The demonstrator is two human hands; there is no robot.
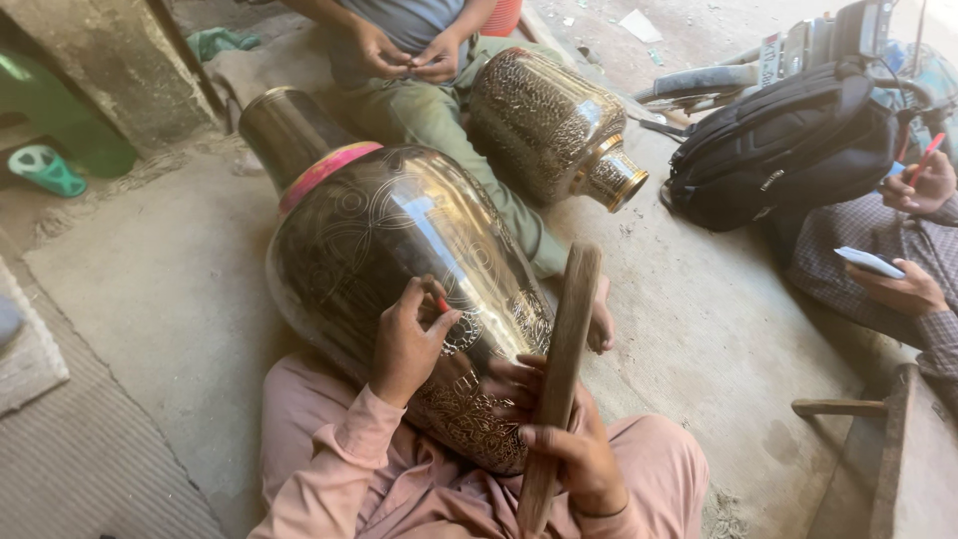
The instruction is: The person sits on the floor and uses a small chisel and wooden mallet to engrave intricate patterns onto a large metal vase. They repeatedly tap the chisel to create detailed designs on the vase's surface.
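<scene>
The right hand [579,454] is closed around a wooden stick [559,379] held upright against the engraved brass vase [399,279] lying across the lap. The left hand [409,339] pinches a small red-tipped engraving tool [441,304] on the vase's side. Farther off — a second engraved vase [549,120] beside a seated person's knees [429,110].

- A second engraved metal vase [554,125] lies at top centre.
- A black backpack [778,145] sits upper right.
- A green sandal [45,170] rests at left.
</scene>
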